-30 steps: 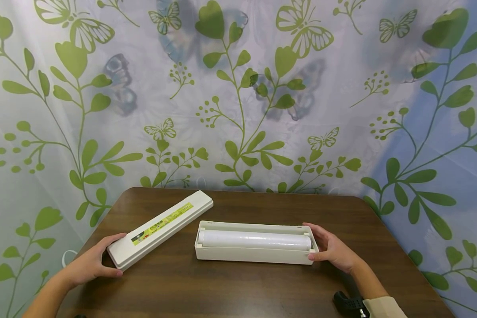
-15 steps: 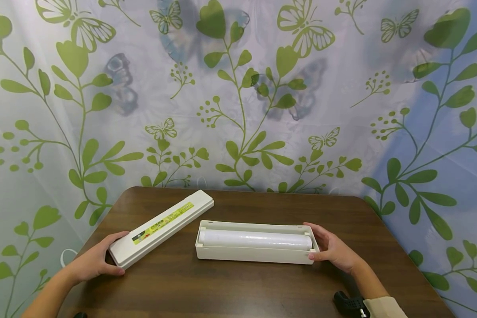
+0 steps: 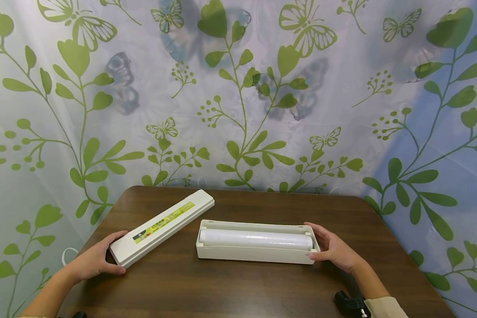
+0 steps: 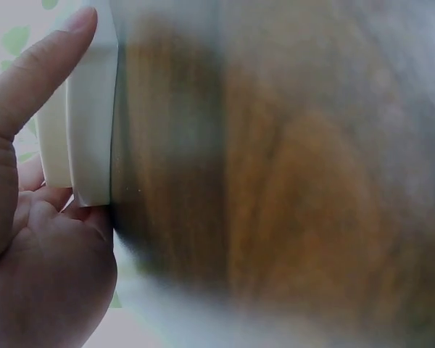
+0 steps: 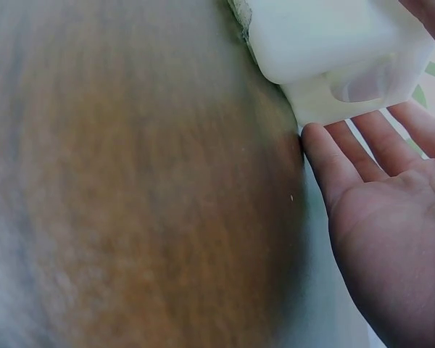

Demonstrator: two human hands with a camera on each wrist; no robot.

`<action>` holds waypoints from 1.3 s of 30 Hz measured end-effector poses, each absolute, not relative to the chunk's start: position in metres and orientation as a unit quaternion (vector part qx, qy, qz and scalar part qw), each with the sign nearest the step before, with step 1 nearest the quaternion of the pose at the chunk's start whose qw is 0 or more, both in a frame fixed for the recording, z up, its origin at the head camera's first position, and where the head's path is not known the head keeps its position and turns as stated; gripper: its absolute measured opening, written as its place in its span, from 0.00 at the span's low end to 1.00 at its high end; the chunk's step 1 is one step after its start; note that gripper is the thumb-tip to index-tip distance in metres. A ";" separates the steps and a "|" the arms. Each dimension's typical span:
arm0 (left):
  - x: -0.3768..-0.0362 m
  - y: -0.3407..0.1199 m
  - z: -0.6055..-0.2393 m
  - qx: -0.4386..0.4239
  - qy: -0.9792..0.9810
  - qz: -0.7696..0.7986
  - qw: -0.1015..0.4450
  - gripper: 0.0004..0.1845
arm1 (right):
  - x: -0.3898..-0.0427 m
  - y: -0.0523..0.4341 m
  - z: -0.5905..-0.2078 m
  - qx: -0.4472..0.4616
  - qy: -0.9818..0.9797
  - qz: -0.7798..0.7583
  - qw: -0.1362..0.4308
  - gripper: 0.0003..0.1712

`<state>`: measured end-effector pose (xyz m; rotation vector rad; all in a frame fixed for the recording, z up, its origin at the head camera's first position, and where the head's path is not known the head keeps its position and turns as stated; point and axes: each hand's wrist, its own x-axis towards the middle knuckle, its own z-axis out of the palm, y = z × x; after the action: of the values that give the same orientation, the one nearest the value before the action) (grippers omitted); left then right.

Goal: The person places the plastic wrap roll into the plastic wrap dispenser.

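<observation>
A long white lid (image 3: 163, 225) with a green and yellow label lies slanted on the left of the brown table (image 3: 238, 287). My left hand (image 3: 97, 261) grips its near end, thumb along one side and fingers curled round the other. In the left wrist view the left hand (image 4: 43, 239) wraps the lid (image 4: 90, 123). A white dispenser box (image 3: 256, 254) holding a roll of clear film (image 3: 256, 238) lies mid-table. My right hand (image 3: 330, 251) touches its right end with straight fingers, thumb at the front corner. The right wrist view shows the right hand (image 5: 391, 217) flat beside the box (image 5: 333, 43).
A curtain (image 3: 238, 88) printed with green leaves and butterflies hangs right behind the table. A black strap piece (image 3: 351, 304) sits at my right wrist. A white cord loop (image 3: 67, 255) hangs off the table's left edge.
</observation>
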<state>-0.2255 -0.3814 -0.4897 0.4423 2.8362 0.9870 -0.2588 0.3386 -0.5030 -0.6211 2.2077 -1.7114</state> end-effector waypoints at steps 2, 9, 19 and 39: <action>-0.225 -0.381 -0.490 0.145 0.934 0.322 0.054 0.58 | -0.259 0.339 -0.504 -0.217 0.765 -0.591 0.137 0.54; -0.225 -0.380 -0.490 0.137 0.934 0.324 0.058 0.57 | -0.260 0.339 -0.505 -0.226 0.761 -0.592 0.135 0.54; -0.226 -0.381 -0.489 0.143 0.933 0.328 0.034 0.55 | -0.259 0.339 -0.503 -0.217 0.760 -0.597 0.140 0.55; -0.227 -0.383 -0.491 0.167 0.920 0.354 -0.003 0.51 | -0.257 0.338 -0.501 -0.217 0.763 -0.593 0.137 0.54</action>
<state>-0.2266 -0.3830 -0.4913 0.5241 2.8958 1.1143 -0.2569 0.3382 -0.5014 -0.6268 2.2095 -1.7164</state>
